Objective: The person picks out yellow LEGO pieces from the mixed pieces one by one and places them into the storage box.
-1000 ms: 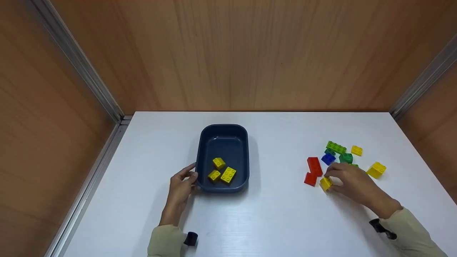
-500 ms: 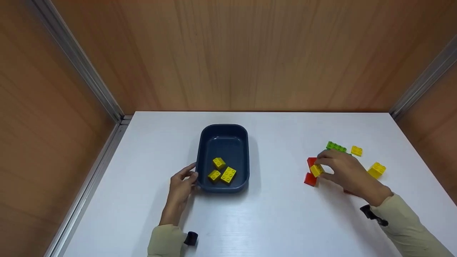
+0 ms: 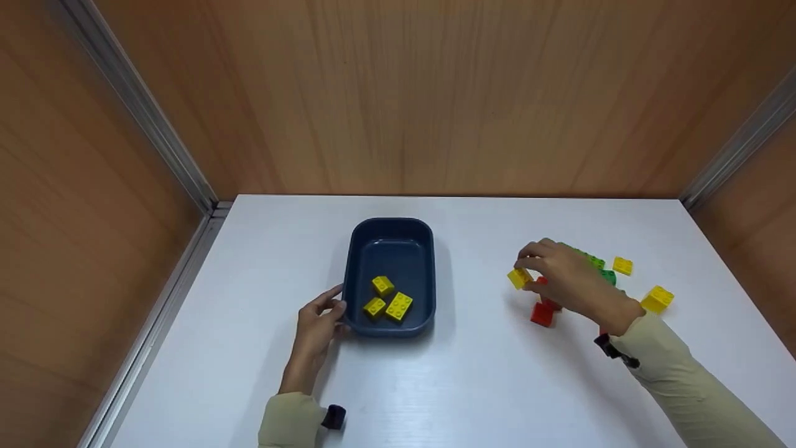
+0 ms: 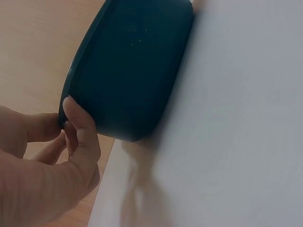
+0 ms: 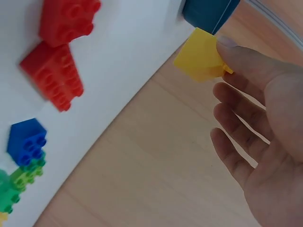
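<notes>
Between thumb and fingertips, my right hand (image 3: 569,278) pinches a yellow brick (image 3: 518,278), raised over the table left of the loose bricks. The right wrist view shows that yellow brick (image 5: 200,56) gripped near its studs. My left hand (image 3: 316,326) holds the near left rim of a dark blue tray (image 3: 392,330). Seen from the left wrist, thumb and fingers of the left hand (image 4: 57,165) pinch the tray's edge (image 4: 128,85). Several yellow bricks lie in the near half of the tray, among them a larger one (image 3: 398,307).
Red bricks (image 3: 542,315), green bricks (image 3: 608,276) and a blue brick (image 5: 27,139) lie under and around my right hand. Farther right are two yellow bricks, one thin (image 3: 622,266) and one taller (image 3: 658,299). Wooden panels (image 3: 398,99) stand behind and beside the white table (image 3: 398,398).
My right hand has lifted the yellow brick from beside the red bricks and carried it left and away from me. The left hand and the tray stay in place.
</notes>
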Demonstrator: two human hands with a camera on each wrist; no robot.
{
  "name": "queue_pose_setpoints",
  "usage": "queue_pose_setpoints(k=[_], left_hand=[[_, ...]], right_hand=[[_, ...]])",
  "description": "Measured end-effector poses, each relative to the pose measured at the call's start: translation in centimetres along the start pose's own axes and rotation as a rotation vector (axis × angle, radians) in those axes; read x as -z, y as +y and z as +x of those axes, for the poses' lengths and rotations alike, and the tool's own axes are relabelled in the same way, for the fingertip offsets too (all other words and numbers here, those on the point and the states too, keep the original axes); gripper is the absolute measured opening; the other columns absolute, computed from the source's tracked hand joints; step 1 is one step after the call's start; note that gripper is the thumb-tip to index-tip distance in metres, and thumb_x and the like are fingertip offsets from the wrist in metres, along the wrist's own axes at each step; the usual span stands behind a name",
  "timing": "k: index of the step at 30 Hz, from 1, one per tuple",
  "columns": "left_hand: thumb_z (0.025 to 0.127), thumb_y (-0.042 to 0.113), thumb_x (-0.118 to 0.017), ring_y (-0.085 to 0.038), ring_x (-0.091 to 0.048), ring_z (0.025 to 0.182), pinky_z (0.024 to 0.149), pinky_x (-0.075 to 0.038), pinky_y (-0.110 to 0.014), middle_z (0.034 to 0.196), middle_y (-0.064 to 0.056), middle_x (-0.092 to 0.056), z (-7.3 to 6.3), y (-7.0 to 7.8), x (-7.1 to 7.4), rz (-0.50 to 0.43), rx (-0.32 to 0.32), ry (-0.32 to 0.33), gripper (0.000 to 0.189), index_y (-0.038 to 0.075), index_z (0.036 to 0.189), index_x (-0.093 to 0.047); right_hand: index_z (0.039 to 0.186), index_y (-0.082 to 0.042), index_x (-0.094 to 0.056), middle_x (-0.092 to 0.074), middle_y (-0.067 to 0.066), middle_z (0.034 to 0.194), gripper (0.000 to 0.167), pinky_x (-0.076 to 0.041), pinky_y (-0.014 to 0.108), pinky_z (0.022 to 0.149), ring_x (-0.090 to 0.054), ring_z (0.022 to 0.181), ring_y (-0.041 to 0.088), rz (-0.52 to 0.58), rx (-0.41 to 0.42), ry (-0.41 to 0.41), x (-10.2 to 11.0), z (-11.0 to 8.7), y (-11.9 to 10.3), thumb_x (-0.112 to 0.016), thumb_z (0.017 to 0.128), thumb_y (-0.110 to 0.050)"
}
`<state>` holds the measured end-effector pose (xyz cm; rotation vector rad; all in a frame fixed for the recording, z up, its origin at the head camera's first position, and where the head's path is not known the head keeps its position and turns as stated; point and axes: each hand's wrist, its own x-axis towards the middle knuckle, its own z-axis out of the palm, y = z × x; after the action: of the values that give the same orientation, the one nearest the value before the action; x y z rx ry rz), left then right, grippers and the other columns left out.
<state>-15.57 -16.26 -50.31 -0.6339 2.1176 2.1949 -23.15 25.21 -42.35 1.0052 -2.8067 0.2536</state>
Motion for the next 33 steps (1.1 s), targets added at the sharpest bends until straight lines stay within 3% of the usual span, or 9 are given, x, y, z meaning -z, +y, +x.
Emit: queue_pose_setpoints(k=[17,33], left_hand=[[0.107,0.001,-0.057,-0.015,-0.058,0.082,0.068,-0.054,-0.025,0.115,-0.015,-0.054,0.0,0.0,0.0,0.002,0.008,0.002,0.040,0.001,0.146,-0.061],[0.108,0.002,-0.056,-0.015,-0.059,0.085,0.072,-0.057,-0.026,0.116,-0.016,-0.053,0.0,-0.1,0.1,-0.004,-0.001,-0.019,0.040,0.001,0.148,-0.060]], right_hand=[[0.114,-0.010,-0.082,-0.074,0.010,0.117,0.035,-0.061,0.041,0.095,-0.068,0.107,0.028,-0.012,0.123,0.015,-0.6,5.2,-3.1,-0.093,0.082,-0.008],[0.113,-0.010,-0.082,-0.073,0.007,0.116,0.032,-0.059,0.038,0.094,-0.067,0.104,0.025,-0.038,0.221,0.019,-1.5,8.8,-6.1,-0.093,0.083,-0.012]])
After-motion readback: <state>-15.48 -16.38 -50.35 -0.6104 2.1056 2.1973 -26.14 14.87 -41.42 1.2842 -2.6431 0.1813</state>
